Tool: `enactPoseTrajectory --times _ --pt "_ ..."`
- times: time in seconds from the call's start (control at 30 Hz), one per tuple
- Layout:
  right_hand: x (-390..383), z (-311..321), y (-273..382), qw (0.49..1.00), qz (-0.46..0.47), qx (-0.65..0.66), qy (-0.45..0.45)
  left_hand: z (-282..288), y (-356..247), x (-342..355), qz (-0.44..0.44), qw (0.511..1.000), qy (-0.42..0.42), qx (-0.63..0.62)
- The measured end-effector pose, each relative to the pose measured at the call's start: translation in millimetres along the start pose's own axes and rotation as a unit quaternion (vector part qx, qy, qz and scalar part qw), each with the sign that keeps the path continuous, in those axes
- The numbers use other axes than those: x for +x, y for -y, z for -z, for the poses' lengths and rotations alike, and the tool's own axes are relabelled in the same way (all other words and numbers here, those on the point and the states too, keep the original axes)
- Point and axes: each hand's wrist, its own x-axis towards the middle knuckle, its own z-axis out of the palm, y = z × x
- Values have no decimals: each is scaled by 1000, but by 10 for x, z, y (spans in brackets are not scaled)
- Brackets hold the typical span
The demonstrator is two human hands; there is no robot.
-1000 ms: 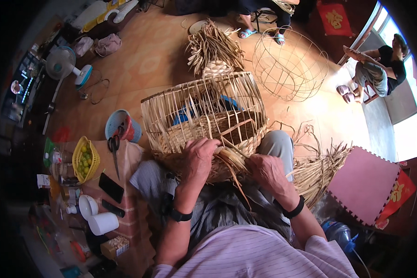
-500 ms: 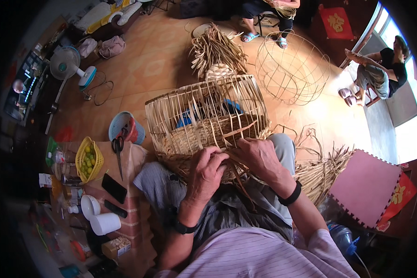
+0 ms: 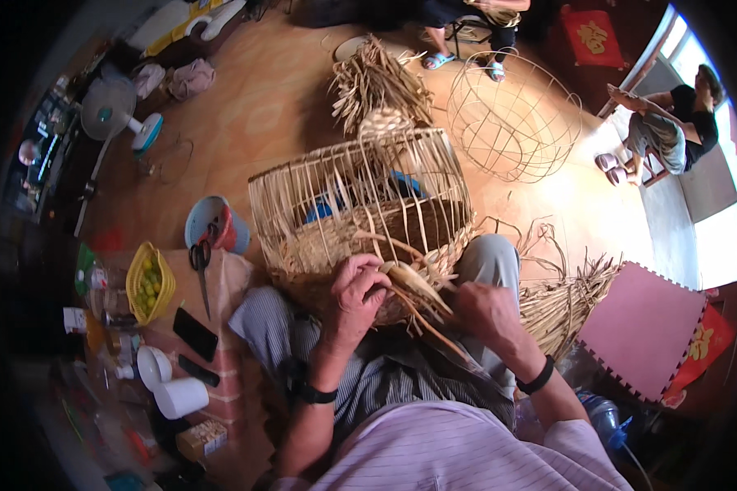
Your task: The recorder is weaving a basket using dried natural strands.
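Note:
A half-woven basket lies on its side across my knees, its bare upright ribs facing away and its dense woven band nearest me. My left hand is closed at the near edge of the weave, thumb and fingers pinching dry straw strips. To the right of those strips, my right hand is closed and somewhat blurred by motion. It grips the end of a straw strip that runs from the basket's edge. Some loose brown strands hang over my lap between the hands. Blue pieces show through the ribs.
At left, a table bears scissors, a yellow basket of green fruit, a phone and white cups. Straw bundles and a wire frame lie on the floor. Two people sit farther off.
My right hand has moved right and slightly down, away from the basket's edge, drawing out a strip. My left hand has shifted a little left. More pale straw shows between them.

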Motion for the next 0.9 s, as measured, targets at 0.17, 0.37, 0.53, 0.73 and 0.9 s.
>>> enactPoseTrajectory --times 0.17,0.37,0.53,0.73,0.9 --pt "-116 231 -808 937 -296 -96 -158 105 -50 30 14 1000 -6 -26" --pt "28 472 -99 944 -158 217 -190 15 -80 74 11 999 -37 -18" --pt "531 281 747 893 78 434 -91 -38 -71 95 45 997 -57 10" --pt "1159 221 552 731 -44 680 -36 51 -193 149 55 995 -15 80" --pt "1320 226 499 798 68 598 -26 96 -350 103 14 973 77 218"
